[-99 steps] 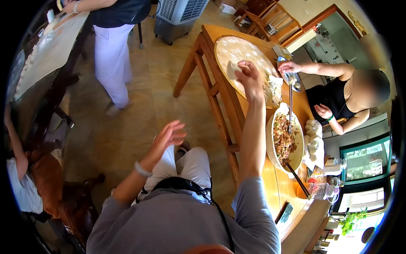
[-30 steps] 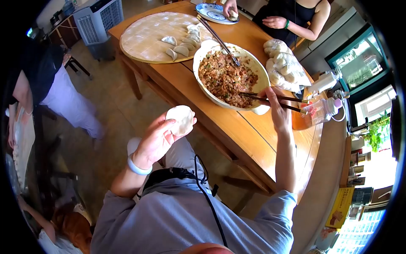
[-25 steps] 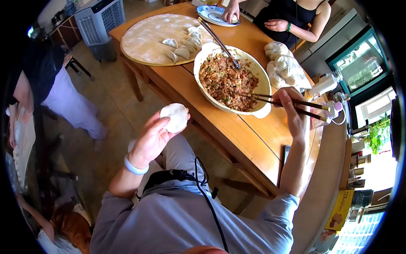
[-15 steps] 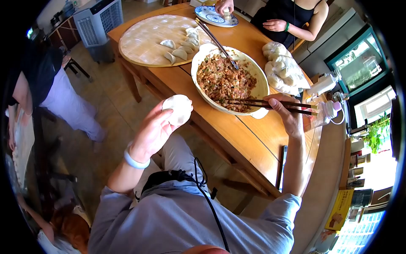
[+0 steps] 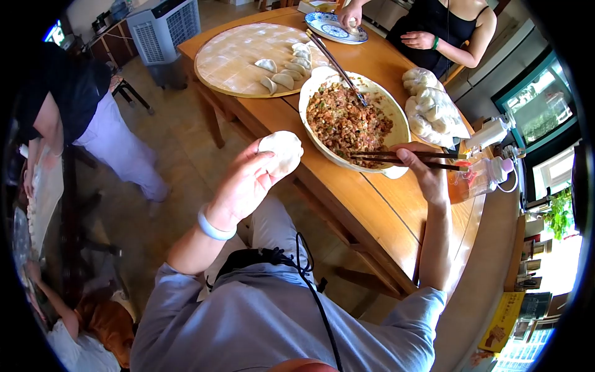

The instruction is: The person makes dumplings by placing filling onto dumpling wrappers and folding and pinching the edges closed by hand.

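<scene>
Left hand (image 5: 245,177): grasping a round dough wrapper (image 5: 282,152), laid across the fingers with the thumb over its near edge. The wrapper appears beside the desk (image 5: 378,220), to the left of the bowl (image 5: 400,119) and apart from it.

Right hand (image 5: 426,172): grasping a pair of dark chopsticks (image 5: 449,165); their tips reach over the near part of the bowl. Whether the tips touch the chopped filling (image 5: 347,121) cannot be determined.

A second pair of chopsticks (image 5: 334,65) leans over the bowl's far rim, lower ends at the filling. Beyond the bowl, to its left, a floured round board (image 5: 232,56) bears folded dumplings (image 5: 283,80), grouped towards its right side. Right of the bowl lies a clear bag of pale rounded pieces (image 5: 429,110). A co-worker's hand (image 5: 352,15) is at a blue-and-white plate (image 5: 317,22) at the desk's far side.
</scene>
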{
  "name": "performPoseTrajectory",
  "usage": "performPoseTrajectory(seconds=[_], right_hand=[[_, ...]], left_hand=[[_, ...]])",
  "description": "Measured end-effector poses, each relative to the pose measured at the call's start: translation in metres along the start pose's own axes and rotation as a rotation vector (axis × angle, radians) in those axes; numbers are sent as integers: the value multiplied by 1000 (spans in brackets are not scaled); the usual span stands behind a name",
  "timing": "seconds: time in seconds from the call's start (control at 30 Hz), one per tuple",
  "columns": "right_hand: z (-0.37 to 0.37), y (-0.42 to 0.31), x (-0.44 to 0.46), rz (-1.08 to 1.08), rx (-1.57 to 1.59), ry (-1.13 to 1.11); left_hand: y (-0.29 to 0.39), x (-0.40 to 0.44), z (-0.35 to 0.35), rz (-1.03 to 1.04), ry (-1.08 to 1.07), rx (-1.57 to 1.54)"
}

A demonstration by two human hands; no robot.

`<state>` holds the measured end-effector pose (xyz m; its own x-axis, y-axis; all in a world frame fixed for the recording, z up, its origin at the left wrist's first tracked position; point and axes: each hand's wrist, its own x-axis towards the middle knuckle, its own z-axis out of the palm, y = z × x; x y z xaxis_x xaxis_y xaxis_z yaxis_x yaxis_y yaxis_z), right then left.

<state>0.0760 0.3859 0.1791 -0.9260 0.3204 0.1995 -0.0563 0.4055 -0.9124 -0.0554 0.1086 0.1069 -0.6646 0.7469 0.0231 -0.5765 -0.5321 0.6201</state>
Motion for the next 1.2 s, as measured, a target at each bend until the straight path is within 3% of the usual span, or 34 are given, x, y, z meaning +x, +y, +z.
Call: performPoseTrajectory(seconds=[0.43,0.63,0.83,1.0,1.07,1.2], right_hand=[[-19,40,8,236,536,328],[-23,41,12,101,690,416],[-43,39,19,36,769,418],[-35,23,24,12,837,355],[-32,25,25,-2,769,261],[-34,25,22,-63,480,165]], left_hand=[[-2,36,7,-6,84,-61],[-8,64,9,35,-66,-116],[-18,95,20,-61,-177,-191],[-32,112,55,-210,-6,-279],[-35,112,56,-230,-98,-338],[-31,106,56,-219,-71,-334]])
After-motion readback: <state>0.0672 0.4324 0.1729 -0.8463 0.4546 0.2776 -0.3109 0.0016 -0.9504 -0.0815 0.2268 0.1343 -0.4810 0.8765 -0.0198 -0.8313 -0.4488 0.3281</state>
